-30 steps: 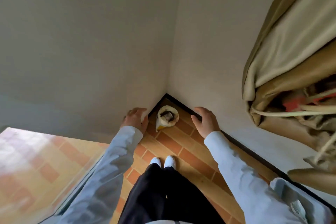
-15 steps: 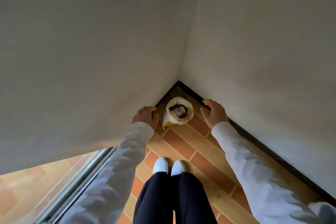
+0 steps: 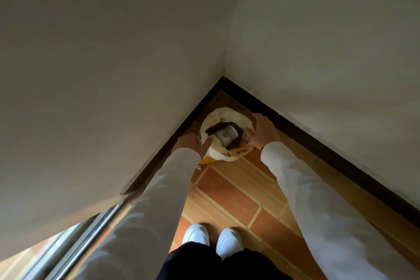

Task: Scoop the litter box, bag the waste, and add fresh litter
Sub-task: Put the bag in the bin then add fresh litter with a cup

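Corner is serving as the landmark here: the litter bag (image 3: 227,135), a pale sack with a rolled-down rim and a yellow patch low on its side, is standing on the tiled floor (image 3: 236,191) right in the angle where the two walls meet, just ahead of the person's white shoes (image 3: 212,237). The left hand (image 3: 189,144) is gripping the rim on the side nearer the left wall, fingers curled over its edge. The right hand (image 3: 261,130) is holding the opposite rim, thumb pressing inward and fingers wrapping the outside. Taking both sides is probably meant to keep the mouth open and the load balanced for a lift. A pale, round-ended object, perhaps a scoop or cup, is lying inside the bag. No litter box is showing, so fresh litter seemingly is not yet added.
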Motion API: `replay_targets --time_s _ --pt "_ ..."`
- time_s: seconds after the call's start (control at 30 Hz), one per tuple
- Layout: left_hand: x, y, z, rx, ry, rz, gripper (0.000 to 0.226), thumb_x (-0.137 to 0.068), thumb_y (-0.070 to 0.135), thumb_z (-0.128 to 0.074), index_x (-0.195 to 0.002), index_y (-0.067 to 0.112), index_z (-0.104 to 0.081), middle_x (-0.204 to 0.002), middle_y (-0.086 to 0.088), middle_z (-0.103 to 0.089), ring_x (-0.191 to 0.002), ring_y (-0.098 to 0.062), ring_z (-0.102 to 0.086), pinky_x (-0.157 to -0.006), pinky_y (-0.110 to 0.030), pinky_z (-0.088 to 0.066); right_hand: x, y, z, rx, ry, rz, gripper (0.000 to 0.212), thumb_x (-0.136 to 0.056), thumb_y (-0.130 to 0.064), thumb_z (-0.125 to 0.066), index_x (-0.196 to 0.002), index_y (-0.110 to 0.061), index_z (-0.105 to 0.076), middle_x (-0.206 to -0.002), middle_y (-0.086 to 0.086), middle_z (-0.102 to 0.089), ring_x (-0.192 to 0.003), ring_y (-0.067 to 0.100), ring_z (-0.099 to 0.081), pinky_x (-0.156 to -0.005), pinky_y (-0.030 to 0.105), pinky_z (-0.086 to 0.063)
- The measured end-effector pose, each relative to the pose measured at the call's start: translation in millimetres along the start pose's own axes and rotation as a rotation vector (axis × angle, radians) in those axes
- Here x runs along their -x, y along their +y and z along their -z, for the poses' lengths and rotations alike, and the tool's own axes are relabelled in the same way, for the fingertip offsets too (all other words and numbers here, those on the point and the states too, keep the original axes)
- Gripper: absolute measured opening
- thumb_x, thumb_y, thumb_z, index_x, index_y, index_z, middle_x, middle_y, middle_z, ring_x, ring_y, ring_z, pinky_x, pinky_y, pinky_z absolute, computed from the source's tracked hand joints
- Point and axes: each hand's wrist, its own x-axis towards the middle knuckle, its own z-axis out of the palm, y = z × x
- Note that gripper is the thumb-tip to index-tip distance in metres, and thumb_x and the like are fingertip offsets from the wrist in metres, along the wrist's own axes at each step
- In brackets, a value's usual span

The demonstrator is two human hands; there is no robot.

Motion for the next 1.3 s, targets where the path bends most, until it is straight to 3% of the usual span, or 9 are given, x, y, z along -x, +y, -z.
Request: replay_targets --time_s 0.27,0.37,0.53,0.6,0.63,0.7,0.8,1.07,1.3 --pt "-44.6 4.1 -32.8 -0.060 -0.035 0.009 0.061 -0.087 0.062 -0.042 -0.115 0.012 -0.060 -0.109 -0.013 -0.063 -0.097 -0.030 -0.061 -0.080 -0.036 -0.052 -44.6 17.4 -33.5 -0.087 0.009 -0.107 0.027 -0.088 -0.022 -0.061 -0.110 -0.007 -0.058 -0.104 0.010 -0.061 -0.100 0.029 -0.062 -0.085 0.042 -0.054" --pt "-46.6 4.6 -34.5 -0.082 -0.033 -0.011 0.051 -0.092 0.050 -0.041 -0.115 0.008 -0.059 -0.111 -0.014 -0.062 -0.099 -0.032 -0.060 -0.071 -0.032 -0.046 -46.4 17.3 -30.4 -0.089 -0.038 -0.167 0.023 -0.087 -0.019 -0.064 -0.104 -0.004 -0.060 -0.096 0.012 -0.065 -0.092 0.030 -0.065 -0.080 0.039 -0.055" --pt "-35.4 3.4 -30.8 -0.112 -0.033 -0.047 0.037 -0.095 0.033 -0.043 -0.111 0.003 -0.060 -0.112 -0.015 -0.062 -0.104 -0.031 -0.058 -0.075 -0.032 -0.044 -27.8 15.7 -21.5 -0.064 -0.017 -0.175 0.012 -0.087 -0.012 -0.063 -0.094 -0.002 -0.062 -0.093 0.015 -0.066 -0.089 0.027 -0.066 -0.078 0.034 -0.055" --pt "-24.0 -2.3 -24.0 -0.105 -0.035 -0.037 0.034 -0.096 0.029 -0.042 -0.106 0.005 -0.062 -0.107 -0.015 -0.064 -0.098 -0.031 -0.061 -0.074 -0.032 -0.046 -7.7 14.3 -15.4 -0.059 -0.013 -0.201 0.008 -0.088 -0.012 -0.062 -0.081 -0.009 -0.059 -0.085 0.011 -0.063 -0.082 0.024 -0.063 -0.073 0.031 -0.053" --pt "-15.9 -5.8 -20.3 -0.100 -0.040 -0.031 0.033 -0.096 0.029 -0.041 -0.106 0.005 -0.063 -0.106 -0.014 -0.064 -0.097 -0.031 -0.061 -0.074 -0.032 -0.048 5.9 12.4 -12.0 -0.059 -0.013 -0.209 0.018 -0.088 -0.012 -0.061 -0.072 -0.014 -0.053 -0.078 0.007 -0.059 -0.077 0.022 -0.060 -0.069 0.028 -0.050" --pt "4.7 -11.2 -10.2 -0.096 -0.045 -0.019 0.034 -0.096 0.031 -0.041 -0.108 0.007 -0.063 -0.107 -0.014 -0.064 -0.097 -0.031 -0.062 -0.074 -0.032 -0.049 35.7 7.0 -2.8 -0.084 -0.007 -0.224 0.018 -0.090 -0.013 -0.060 -0.072 -0.016 -0.054 -0.073 0.002 -0.056 -0.073 0.019 -0.058 -0.064 0.025 -0.045" --pt "46.9 -13.0 10.9 -0.120 -0.050 -0.001 0.036 -0.094 0.035 -0.042 -0.110 0.011 -0.064 -0.106 -0.012 -0.065 -0.097 -0.032 -0.062 -0.078 -0.034 -0.051 80.5 -7.3 19.3 -0.123 0.002 -0.257 0.005 -0.088 -0.014 -0.061 -0.084 -0.012 -0.063 -0.082 0.007 -0.063 -0.079 0.024 -0.062 -0.070 0.032 -0.052" --pt "213.8 -6.3 102.8 -0.144 0.020 -0.019 0.034 -0.094 0.034 -0.043 -0.117 0.016 -0.059 -0.116 -0.012 -0.062 -0.104 -0.034 -0.059 -0.078 -0.032 -0.045 223.7 -67.7 122.8 -0.222 0.012 -0.293 0.011 -0.083 -0.012 -0.065 -0.075 -0.018 -0.060 -0.077 0.005 -0.065 -0.076 0.025 -0.063 -0.072 0.035 -0.056" --pt "360.5 4.7 198.3 -0.100 0.080 0.013 0.030 -0.090 0.033 -0.040 -0.101 0.019 -0.064 -0.101 -0.010 -0.067 -0.089 -0.033 -0.060 -0.065 -0.027 -0.039 345.3 -136.4 245.9 -0.245 0.073 -0.226 0.007 -0.085 -0.022 -0.067 -0.083 -0.016 -0.064 -0.080 0.000 -0.067 -0.075 0.020 -0.064 -0.072 0.032 -0.055"
